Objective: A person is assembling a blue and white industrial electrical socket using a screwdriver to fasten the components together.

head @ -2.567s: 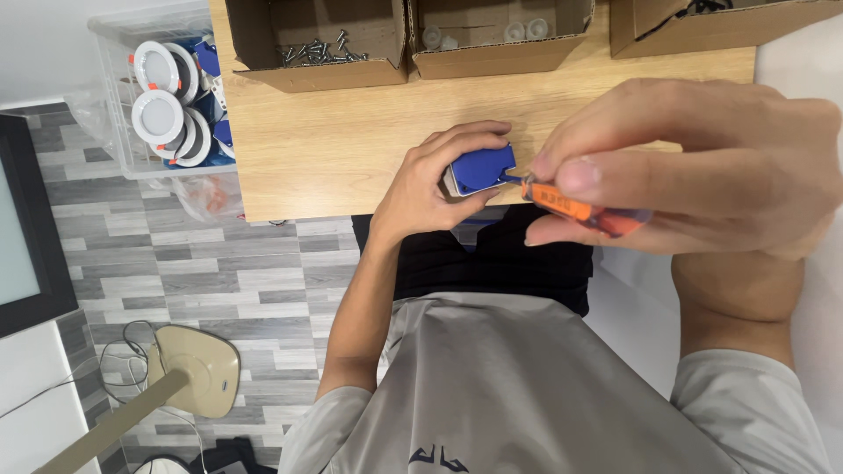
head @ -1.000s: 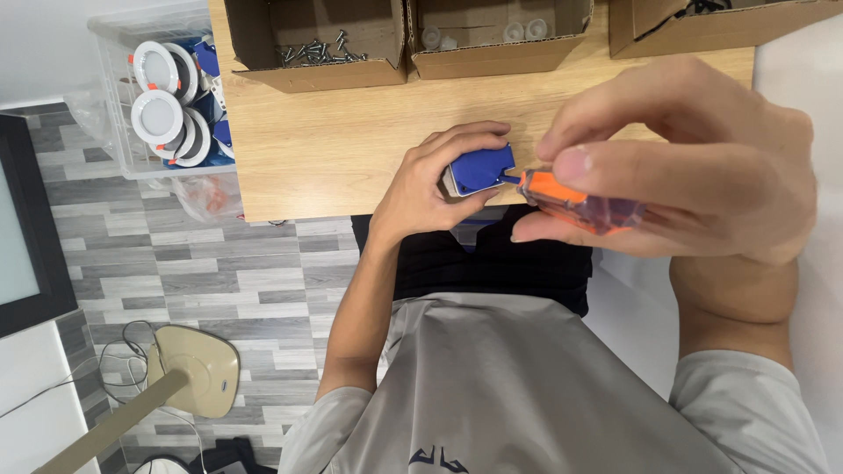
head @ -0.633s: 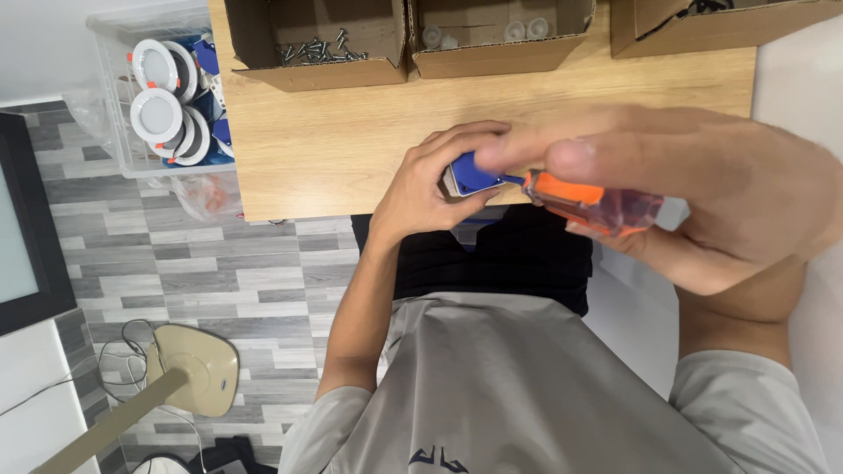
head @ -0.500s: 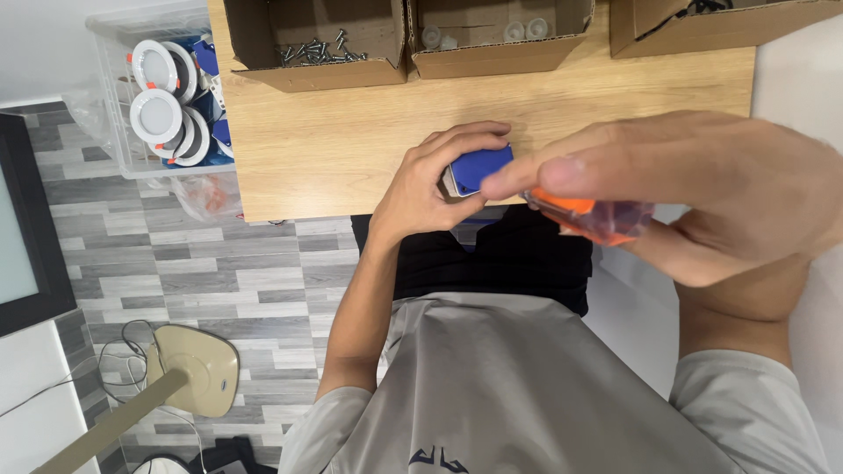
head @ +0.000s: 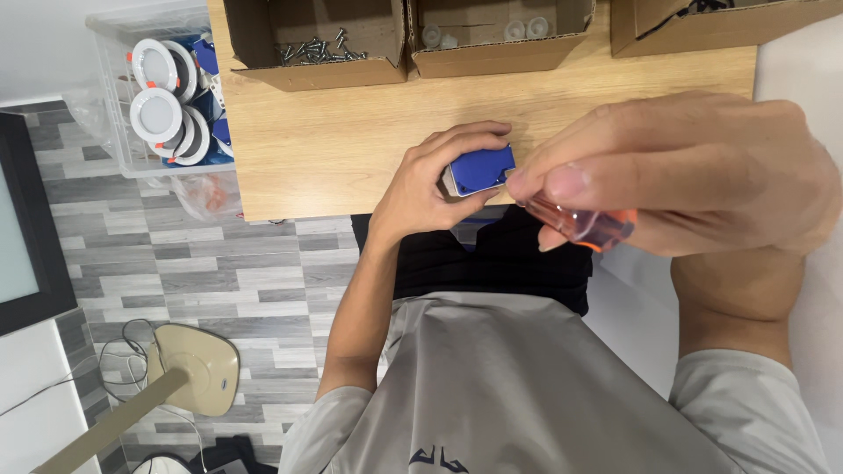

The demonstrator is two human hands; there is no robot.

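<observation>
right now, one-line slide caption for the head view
Left hand grips a small blue box at the wooden table edge; right hand holds a translucent orange screwdriver handle.

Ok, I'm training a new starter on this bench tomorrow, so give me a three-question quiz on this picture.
1. True or false: the left hand grips the small blue box at the wooden table edge.
2. What does the right hand hold? A) a white round lamp B) a screwdriver with a clear orange handle C) a cardboard box
3. Fill in: the loose screws lie inside a ______ box.

Key
1. True.
2. B; its tip is hidden where it meets the blue box.
3. Cardboard: the left one of the three.
</observation>
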